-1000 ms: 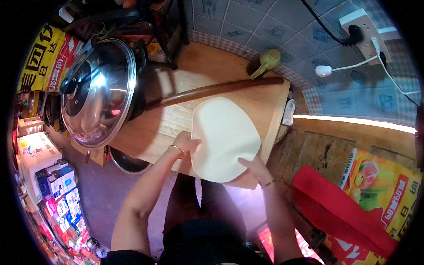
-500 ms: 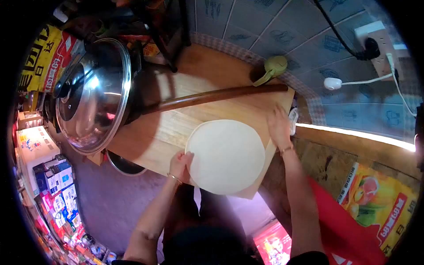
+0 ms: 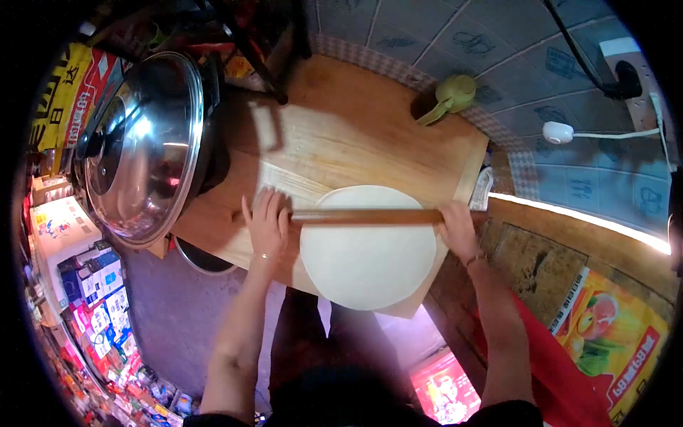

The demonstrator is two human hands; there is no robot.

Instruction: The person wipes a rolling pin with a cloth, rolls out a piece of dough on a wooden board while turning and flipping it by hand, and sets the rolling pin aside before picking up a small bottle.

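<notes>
A long wooden rolling pin lies across the upper part of a round, flat, pale sheet of dough on the wooden board. My left hand is laid over the pin left of the dough, its fingers bent across the wood and the thumb apart. Near the pin's other end, my right hand wraps round it just past the dough's right edge. The pin's tips stick out a little beyond both hands.
A large pot with a shiny lid stands at the left of the board. At the back right sits a green pitcher-like object, close to the tiled wall. A power strip with cords hangs on that wall.
The rolling pin has come from the back of the board onto the dough. My left hand has let go of the dough's edge; both hands now hold the pin.
</notes>
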